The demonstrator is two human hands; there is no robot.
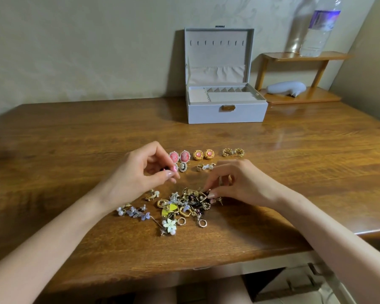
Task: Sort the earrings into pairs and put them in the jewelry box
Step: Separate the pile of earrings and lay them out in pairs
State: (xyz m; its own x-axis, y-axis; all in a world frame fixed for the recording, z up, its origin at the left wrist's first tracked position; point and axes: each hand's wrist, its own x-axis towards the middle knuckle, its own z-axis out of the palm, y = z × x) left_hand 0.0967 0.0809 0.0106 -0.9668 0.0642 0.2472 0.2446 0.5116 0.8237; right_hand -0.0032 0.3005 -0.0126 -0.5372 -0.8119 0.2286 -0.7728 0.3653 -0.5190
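Beige walls back the brown wooden bench (75, 137); from the head camera, the open grey jewelry box (227, 111) sits at twelve o'clock, well beyond my hands. The tangled heap of mixed metal earrings (184, 205) lies directly under my right hand (241, 183), whose fingers (208, 185) pinch into its one o'clock edge. My left hand (138, 172), at ten o'clock of the heap, pinches something small and dark. Sorted pink cameo earrings (180, 156) and gold round pink-centred studs (203, 154) line the path toward the box.

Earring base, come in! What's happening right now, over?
Left hand pinching something small; right hand picking in earring pile. Sorted pairs beside pile. Jewelry box open, path clear.
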